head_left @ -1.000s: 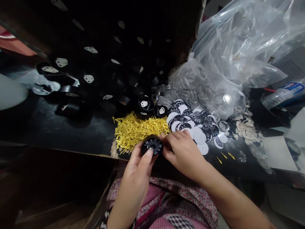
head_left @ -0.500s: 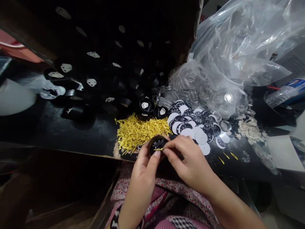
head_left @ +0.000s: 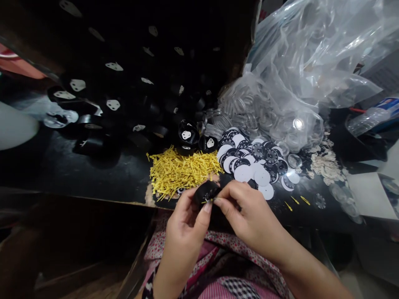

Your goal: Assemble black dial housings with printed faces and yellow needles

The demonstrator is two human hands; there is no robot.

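My left hand (head_left: 187, 226) is closed round a small round black housing (head_left: 203, 192), tilted so that a black dial with white markings partly shows. A thin yellow pointer (head_left: 208, 201) lies across the dial's near side, mostly covered by fingers. The thumb and forefinger of my right hand (head_left: 251, 209) pinch at the pointer's right end. Just beyond my hands is a heap of yellow pointers (head_left: 179, 170). To its right lies a pile of black and white dial discs (head_left: 262, 176).
Black housings with white plates (head_left: 186, 134) crowd the back left. Clear plastic covers (head_left: 246, 101) spill from a large plastic bag (head_left: 311, 62) at right. Small pale plates (head_left: 327, 164), several loose pointers (head_left: 304, 200) and an open white box (head_left: 370, 195) lie farther right.
The black housing has tipped, so less of its dial and of the yellow pointer shows. My fingers have closed in slightly round the pointer. The view has shifted a little.
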